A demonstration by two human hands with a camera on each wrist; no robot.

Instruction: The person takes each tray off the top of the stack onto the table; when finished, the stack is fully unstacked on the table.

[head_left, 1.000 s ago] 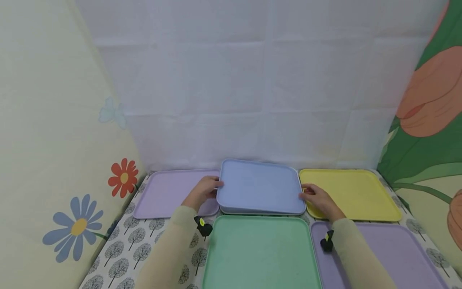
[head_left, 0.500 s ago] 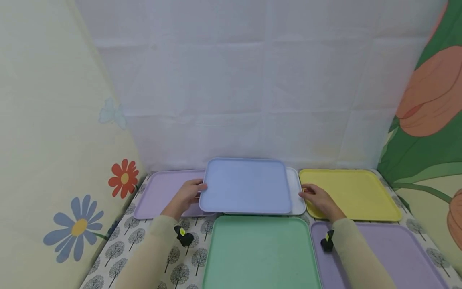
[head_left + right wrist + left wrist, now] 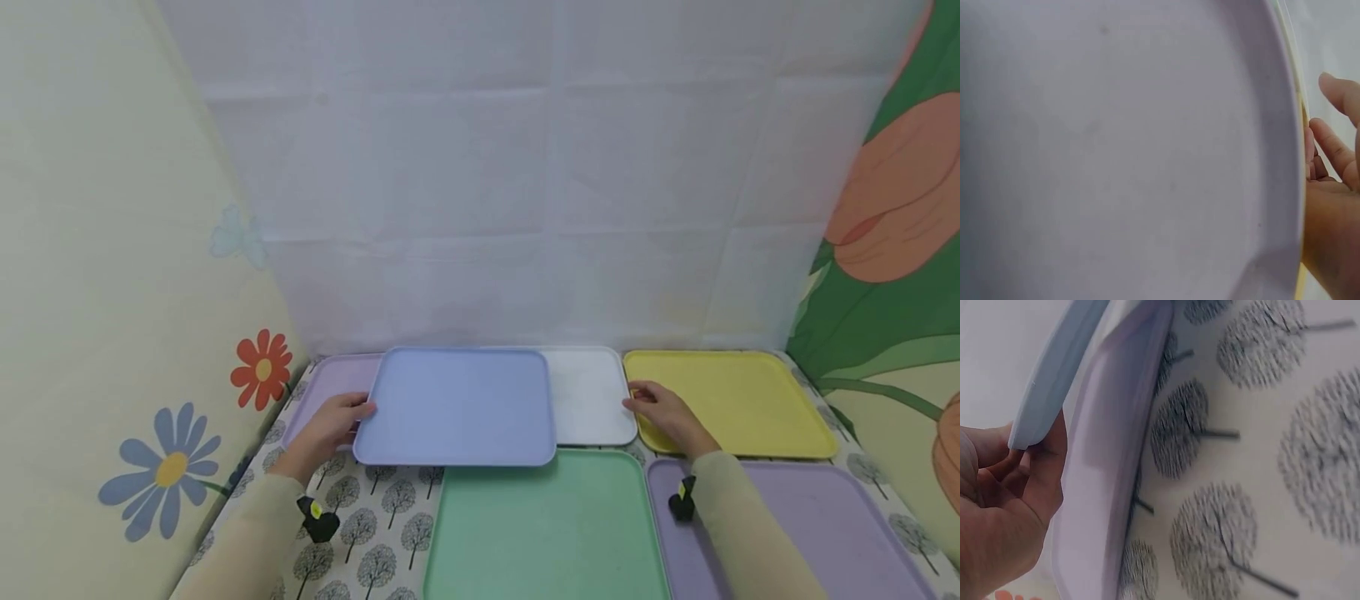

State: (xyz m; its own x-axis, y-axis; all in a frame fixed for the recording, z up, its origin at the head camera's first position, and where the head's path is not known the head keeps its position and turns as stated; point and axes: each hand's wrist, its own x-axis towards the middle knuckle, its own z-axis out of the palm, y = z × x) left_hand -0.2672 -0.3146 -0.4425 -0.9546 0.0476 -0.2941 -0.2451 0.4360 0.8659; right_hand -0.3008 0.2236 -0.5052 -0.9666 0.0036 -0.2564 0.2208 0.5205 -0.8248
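My left hand (image 3: 330,429) holds a blue rectangular tray (image 3: 457,408) by its left edge, thumb above and fingers beneath. In the left wrist view the blue tray (image 3: 1054,375) is raised over a purple tray (image 3: 1094,506). Part of a white tray (image 3: 588,396) shows to the right of the blue one, which covers the rest. At the white tray's right edge is my right hand (image 3: 667,417), over the left side of a yellow tray (image 3: 750,404). Thumb and forefinger stand apart on the right hand (image 3: 1335,181) in the right wrist view.
A green tray (image 3: 547,533) lies in front, partly under the blue tray's near edge. Another purple tray (image 3: 810,517) is at the front right, below my right forearm. A tree-print cloth (image 3: 375,521) covers the table. White fabric (image 3: 487,208) hangs behind.
My left hand has moved the blue tray leftward and nearer to me, off the white tray, which now shows on its right. The right hand has stayed almost still.
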